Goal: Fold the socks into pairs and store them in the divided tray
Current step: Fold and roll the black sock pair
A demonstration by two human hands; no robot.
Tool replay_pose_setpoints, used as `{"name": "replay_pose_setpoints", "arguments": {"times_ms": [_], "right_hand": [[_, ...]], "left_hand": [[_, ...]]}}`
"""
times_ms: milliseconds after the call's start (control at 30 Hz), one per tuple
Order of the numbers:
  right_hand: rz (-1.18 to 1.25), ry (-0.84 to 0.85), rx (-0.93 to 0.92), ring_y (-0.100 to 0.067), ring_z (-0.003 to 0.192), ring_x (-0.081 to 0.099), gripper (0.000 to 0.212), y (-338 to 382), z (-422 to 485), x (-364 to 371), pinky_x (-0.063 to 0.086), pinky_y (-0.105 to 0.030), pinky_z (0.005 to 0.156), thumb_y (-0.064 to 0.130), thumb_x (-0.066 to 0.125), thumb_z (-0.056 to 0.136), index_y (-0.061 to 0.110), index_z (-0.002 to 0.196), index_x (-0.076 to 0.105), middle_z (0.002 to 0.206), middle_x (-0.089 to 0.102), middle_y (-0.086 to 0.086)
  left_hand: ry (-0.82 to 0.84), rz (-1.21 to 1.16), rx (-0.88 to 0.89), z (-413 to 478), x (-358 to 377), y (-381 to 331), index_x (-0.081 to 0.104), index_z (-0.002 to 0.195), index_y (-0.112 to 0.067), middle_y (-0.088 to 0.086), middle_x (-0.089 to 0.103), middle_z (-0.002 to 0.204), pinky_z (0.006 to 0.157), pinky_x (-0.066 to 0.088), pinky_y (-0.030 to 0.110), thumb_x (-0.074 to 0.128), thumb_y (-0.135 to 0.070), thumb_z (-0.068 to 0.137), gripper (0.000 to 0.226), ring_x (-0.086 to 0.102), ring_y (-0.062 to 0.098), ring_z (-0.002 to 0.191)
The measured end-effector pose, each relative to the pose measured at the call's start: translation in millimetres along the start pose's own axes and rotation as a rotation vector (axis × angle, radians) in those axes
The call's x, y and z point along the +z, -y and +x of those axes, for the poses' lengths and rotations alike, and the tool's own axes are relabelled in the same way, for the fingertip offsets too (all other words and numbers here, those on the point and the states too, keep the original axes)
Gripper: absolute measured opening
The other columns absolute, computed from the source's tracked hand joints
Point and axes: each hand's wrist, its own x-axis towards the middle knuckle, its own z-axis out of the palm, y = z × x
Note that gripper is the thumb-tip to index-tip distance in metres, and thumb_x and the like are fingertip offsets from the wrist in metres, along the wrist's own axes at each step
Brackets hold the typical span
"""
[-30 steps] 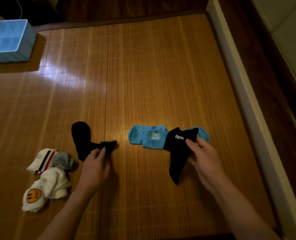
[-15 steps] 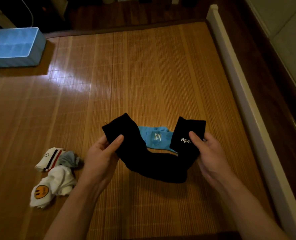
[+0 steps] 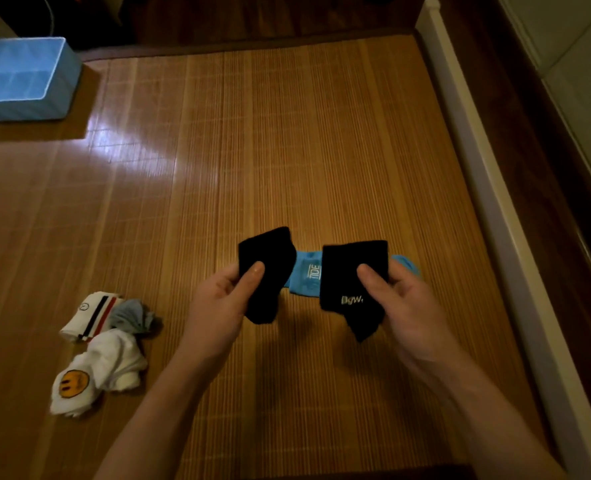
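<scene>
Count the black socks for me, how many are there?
2. One black sock is pinched in the left hand, the lettered black sock in the right hand, both held above the mat. None shows elsewhere, though the sock pile could hide more.

"TIDE" on blue sock (image 3: 302,279), "Bgw." on blk sock (image 3: 342,271) (white txt, bit blurred).

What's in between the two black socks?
In the head view, a blue sock marked TIDE lies on the mat, showing in the gap between the plain black sock and the lettered black sock.
</scene>
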Motion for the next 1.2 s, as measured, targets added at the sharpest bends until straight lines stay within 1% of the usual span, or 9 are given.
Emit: {"name": "replay_pose_setpoints", "arguments": {"times_ms": [100,200,333,400,467,633,767,867,1200], "right_hand": [[-0.085,0.166,-0.081,-0.013,0.108,0.071,0.026,10.5,-11.6,14.4,0.055,-0.016,0.083,0.034,0.07,0.092,0.026,0.117,0.072,0.114,0.075,0.003],[-0.16,0.167,-0.151,-0.01,0.105,0.071,0.022,11.3,-13.4,27.3,0.055,-0.016,0.083,0.028,0.067,0.093,0.028,0.115,0.072,0.111,0.075,0.006],[-0.216,0.046,-0.163,-0.011,0.101,0.072,0.019,3.9,-9.6,37.2,0.056,-0.02,0.079,0.033,0.067,0.088,0.037,0.105,0.072,0.105,0.076,0.004],[-0.224,0.006,-0.172,-0.01,0.098,0.073,0.016,-1.3,-9.9,39.3,0.057,-0.02,0.078,0.032,0.067,0.089,0.035,0.105,0.072,0.104,0.076,0.005],[-0.211,-0.008,-0.176,-0.01,0.099,0.073,0.017,-5.5,-12.7,41.5,0.057,-0.02,0.079,0.03,0.067,0.091,0.03,0.107,0.072,0.103,0.076,0.005],[-0.163,0.185,-0.138,-0.013,0.11,0.07,0.026,-6.4,-23.7,48.4,0.055,-0.021,0.088,0.032,0.065,0.092,0.026,0.117,0.069,0.114,0.074,0.004],[-0.168,0.038,-0.162,-0.013,0.101,0.073,0.023,-3.4,-17.8,52.0,0.057,-0.022,0.081,0.032,0.065,0.091,0.024,0.113,0.07,0.106,0.076,0.004],[-0.176,-0.039,-0.177,-0.014,0.096,0.074,0.02,-3.1,-9.8,53.9,0.058,-0.023,0.077,0.03,0.065,0.091,0.021,0.108,0.07,0.101,0.076,0.003],[-0.201,-0.087,-0.202,-0.009,0.096,0.073,0.023,-1.2,-10.2,69.2,0.057,-0.021,0.079,0.032,0.07,0.086,0.022,0.107,0.07,0.101,0.076,0.006]], "left_hand": [[0.104,0.019,0.026,-3.1,8.8,-9.5,0.068,0.129,-0.017,0.003,0.075,0.119,0.084,0.061,0.03,0.055,-0.029,0.099,0.034,0.072,0.02,0.11],[0.198,0.052,0.054,-8.5,17.2,-16.5,0.068,0.13,-0.018,-0.001,0.076,0.114,0.077,0.056,0.018,0.054,-0.026,0.101,0.033,0.073,0.012,0.103],[0.257,0.072,0.06,-16.9,25.0,-18.7,0.067,0.13,-0.023,0.002,0.075,0.119,0.084,0.059,0.026,0.05,-0.03,0.103,0.033,0.072,0.017,0.11],[0.256,0.053,0.059,-20.2,27.5,-17.3,0.067,0.13,-0.022,0.005,0.074,0.121,0.092,0.06,0.039,0.047,-0.03,0.104,0.034,0.071,0.021,0.113],[0.241,0.026,0.074,-23.3,29.9,-14.9,0.066,0.13,-0.022,0.006,0.073,0.123,0.097,0.058,0.043,0.044,-0.03,0.105,0.034,0.069,0.023,0.116],[0.229,-0.127,0.051,-26.9,28.7,-9.1,0.068,0.131,-0.022,0.009,0.07,0.129,0.1,0.056,0.037,0.044,-0.03,0.106,0.035,0.066,0.026,0.123],[0.236,-0.145,0.072,-23.9,24.6,-8.0,0.068,0.131,-0.022,0.009,0.07,0.127,0.092,0.057,0.031,0.048,-0.036,0.102,0.037,0.066,0.026,0.122],[0.254,-0.144,0.1,-21.3,22.9,-8.7,0.065,0.136,-0.021,0.009,0.068,0.132,0.094,0.054,0.027,0.047,-0.035,0.105,0.038,0.063,0.024,0.125],[0.249,-0.081,0.117,-22.7,20.2,-19.9,0.067,0.132,-0.023,0.007,0.069,0.13,0.101,0.051,0.027,0.04,-0.03,0.107,0.037,0.063,0.022,0.126]]}}
